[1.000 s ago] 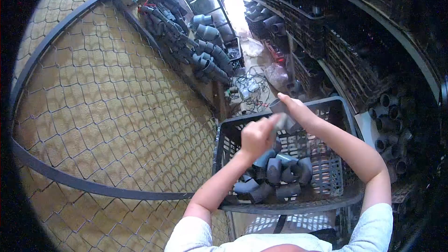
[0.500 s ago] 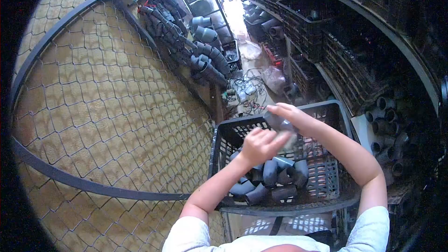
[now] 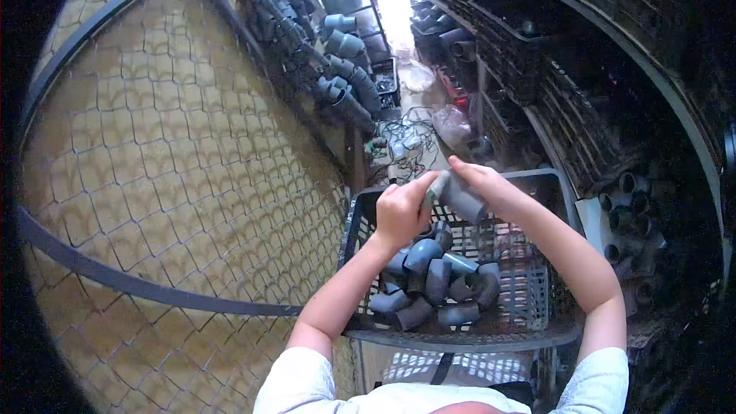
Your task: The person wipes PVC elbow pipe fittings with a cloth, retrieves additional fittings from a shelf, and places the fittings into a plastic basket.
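Observation:
A grey pipe fitting [image 3: 464, 201] is held above the far part of a black plastic crate [image 3: 563, 207]. My right hand [image 3: 485, 182] grips it from the right side. My left hand [image 3: 406, 208] is closed on a pale cloth [image 3: 435, 186], which touches the fitting's left end. Below the hands, several grey and bluish elbow fittings [image 3: 438, 280] lie in the left and middle part of the crate.
Chain-link mesh [image 3: 176, 153] with a curved metal frame fills the left. Pipe fittings [image 3: 345, 46] are stacked beyond it. Shelves of black crates [image 3: 575, 115] and more fittings [image 3: 632, 203] line the right. Cables [image 3: 406, 138] and a plastic bag [image 3: 452, 124] lie on the floor ahead.
My left hand with the cloth has moved back and forth against the fitting, now up and left of where it was. My right hand keeps hold, and the fitting is tilted differently.

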Demonstrator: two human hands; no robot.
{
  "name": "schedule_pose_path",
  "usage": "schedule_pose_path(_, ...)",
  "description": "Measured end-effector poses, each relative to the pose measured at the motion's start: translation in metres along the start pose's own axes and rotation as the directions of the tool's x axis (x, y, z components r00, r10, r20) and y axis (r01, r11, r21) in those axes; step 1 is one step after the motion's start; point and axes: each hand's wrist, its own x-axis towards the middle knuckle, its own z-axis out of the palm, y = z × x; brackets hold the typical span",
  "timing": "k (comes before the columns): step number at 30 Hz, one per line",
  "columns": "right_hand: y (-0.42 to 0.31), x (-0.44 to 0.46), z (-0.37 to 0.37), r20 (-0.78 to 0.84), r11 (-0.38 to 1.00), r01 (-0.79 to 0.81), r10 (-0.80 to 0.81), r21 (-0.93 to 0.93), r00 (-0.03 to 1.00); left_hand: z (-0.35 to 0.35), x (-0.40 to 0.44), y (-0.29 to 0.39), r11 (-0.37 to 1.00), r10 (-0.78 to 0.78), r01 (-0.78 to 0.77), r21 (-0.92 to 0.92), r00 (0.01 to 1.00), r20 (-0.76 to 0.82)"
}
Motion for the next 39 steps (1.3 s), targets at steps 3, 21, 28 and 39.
schedule_pose_path(3,-0.003,0.000,0.001,-0.009,0.998,-0.057,0.057,-0.029,0.998,0.005,-0.011,0.004,0.990,0.119,-0.110,-0.085,0.987,0.108)
schedule_pose_path(21,0.008,0.003,0.001,-0.002,0.994,-0.088,0.088,0.072,0.996,0.003,0.001,0.008,0.996,-0.006,0.001,0.085,0.998,0.059)
schedule_pose_path(28,0.007,0.007,0.001,-0.043,0.988,-0.068,0.074,0.142,0.996,0.002,-0.006,0.029,0.940,0.306,-0.333,0.070,0.917,0.255)
schedule_pose_path(39,0.018,0.005,-0.005,-0.122,0.841,0.201,-0.299,-0.502,0.946,0.005,-0.004,0.025,0.928,0.323,-0.357,0.102,0.913,0.250)
